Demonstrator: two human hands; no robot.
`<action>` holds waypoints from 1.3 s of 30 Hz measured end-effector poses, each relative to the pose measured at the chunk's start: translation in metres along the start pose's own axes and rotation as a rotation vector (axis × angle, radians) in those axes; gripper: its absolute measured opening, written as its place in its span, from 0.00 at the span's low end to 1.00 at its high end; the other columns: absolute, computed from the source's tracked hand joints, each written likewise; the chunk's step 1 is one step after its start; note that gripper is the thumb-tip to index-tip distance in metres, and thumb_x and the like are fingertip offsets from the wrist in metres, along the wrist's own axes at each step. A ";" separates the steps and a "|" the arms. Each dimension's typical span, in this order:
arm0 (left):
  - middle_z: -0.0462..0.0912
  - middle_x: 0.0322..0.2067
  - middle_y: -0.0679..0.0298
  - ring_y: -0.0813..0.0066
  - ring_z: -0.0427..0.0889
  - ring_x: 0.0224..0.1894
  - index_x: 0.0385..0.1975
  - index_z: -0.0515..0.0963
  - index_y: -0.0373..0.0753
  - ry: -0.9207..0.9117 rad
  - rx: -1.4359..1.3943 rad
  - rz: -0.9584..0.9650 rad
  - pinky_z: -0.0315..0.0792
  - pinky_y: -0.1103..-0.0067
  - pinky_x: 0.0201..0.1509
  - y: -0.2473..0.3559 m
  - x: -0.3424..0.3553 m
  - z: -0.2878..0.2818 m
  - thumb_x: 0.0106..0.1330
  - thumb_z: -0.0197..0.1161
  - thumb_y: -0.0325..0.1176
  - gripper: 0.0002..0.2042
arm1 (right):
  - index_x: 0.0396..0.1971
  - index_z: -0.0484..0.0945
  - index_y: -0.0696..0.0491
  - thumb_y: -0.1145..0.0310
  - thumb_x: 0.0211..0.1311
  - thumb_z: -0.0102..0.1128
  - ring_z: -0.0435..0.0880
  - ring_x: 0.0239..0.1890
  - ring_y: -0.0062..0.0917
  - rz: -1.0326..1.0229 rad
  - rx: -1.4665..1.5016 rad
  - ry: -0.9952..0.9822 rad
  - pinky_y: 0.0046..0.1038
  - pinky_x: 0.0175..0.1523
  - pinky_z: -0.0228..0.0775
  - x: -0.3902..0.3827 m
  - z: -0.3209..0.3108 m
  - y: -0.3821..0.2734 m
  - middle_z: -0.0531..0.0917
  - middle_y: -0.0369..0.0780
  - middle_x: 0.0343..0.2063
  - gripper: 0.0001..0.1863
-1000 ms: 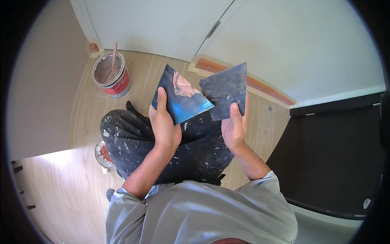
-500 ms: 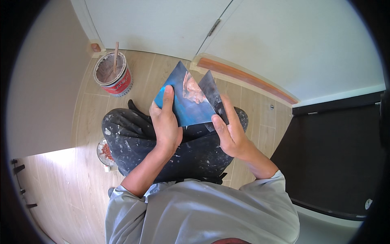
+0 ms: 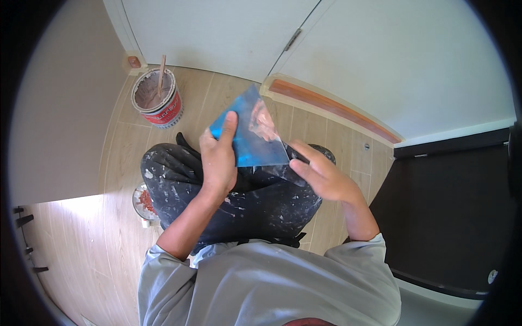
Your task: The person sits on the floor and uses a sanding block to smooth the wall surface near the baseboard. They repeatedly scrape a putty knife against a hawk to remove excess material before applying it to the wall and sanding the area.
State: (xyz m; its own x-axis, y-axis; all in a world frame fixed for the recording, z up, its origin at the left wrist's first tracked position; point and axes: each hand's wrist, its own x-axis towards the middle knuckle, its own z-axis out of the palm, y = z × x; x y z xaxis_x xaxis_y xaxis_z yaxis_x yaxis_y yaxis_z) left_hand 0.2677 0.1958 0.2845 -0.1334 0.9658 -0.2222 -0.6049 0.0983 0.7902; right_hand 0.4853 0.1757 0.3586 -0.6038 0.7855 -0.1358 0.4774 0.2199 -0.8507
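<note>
My left hand (image 3: 217, 155) grips a flat, blue and silvery angular plate (image 3: 243, 146) by its left edge, thumb on top; a patch of pink paste (image 3: 264, 120) lies on its face. My right hand (image 3: 323, 176) is closed on a dark grey, stained plate (image 3: 283, 173), tilted and largely hidden behind and under the blue one, right against its lower right edge. Both plates are above my crossed legs in paint-spotted dark trousers (image 3: 239, 212).
An open bucket (image 3: 166, 114) of greyish-pink paste with a wooden stick stands beyond my left knee. A bowl (image 3: 142, 204) with reddish bits is beside that knee. White panels (image 3: 380, 54) with a taped orange-brown strip (image 3: 337, 111) lie ahead, a dark board (image 3: 435, 206) at right.
The dark plate has moved from beside the blue one to behind and beneath it, tilting downward. My right hand has shifted down and turned inward; the blue plate has swung slightly upright.
</note>
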 end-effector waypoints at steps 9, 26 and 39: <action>0.83 0.45 0.65 0.75 0.82 0.45 0.52 0.76 0.37 -0.136 -0.366 -0.097 0.76 0.74 0.52 0.006 0.020 0.006 0.75 0.57 0.46 0.18 | 0.28 0.67 0.51 0.56 0.77 0.45 0.60 0.13 0.17 0.131 2.016 -0.410 0.19 0.17 0.50 0.006 0.056 0.036 0.67 0.33 0.12 0.18; 0.83 0.45 0.64 0.77 0.81 0.46 0.51 0.76 0.34 -0.141 -0.221 -0.063 0.75 0.75 0.53 0.007 0.035 0.002 0.74 0.59 0.45 0.19 | 0.22 0.65 0.50 0.67 0.71 0.48 0.60 0.11 0.16 -0.032 2.164 -0.354 0.19 0.18 0.49 0.024 0.062 0.040 0.66 0.32 0.08 0.14; 0.83 0.37 0.67 0.82 0.80 0.38 0.43 0.79 0.33 -0.103 -0.110 0.003 0.75 0.81 0.44 0.003 0.026 0.013 0.73 0.62 0.42 0.15 | 0.23 0.65 0.48 0.63 0.73 0.49 0.58 0.11 0.15 0.037 2.049 -0.360 0.19 0.18 0.48 0.027 0.077 0.034 0.65 0.29 0.08 0.15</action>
State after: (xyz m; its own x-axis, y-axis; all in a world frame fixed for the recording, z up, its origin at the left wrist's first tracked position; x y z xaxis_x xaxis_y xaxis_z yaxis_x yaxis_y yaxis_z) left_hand 0.2722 0.2247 0.2885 -0.0572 0.9861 -0.1558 -0.6878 0.0742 0.7221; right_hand 0.4356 0.1600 0.2863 -0.8033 0.5954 -0.0171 -0.5951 -0.8034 -0.0205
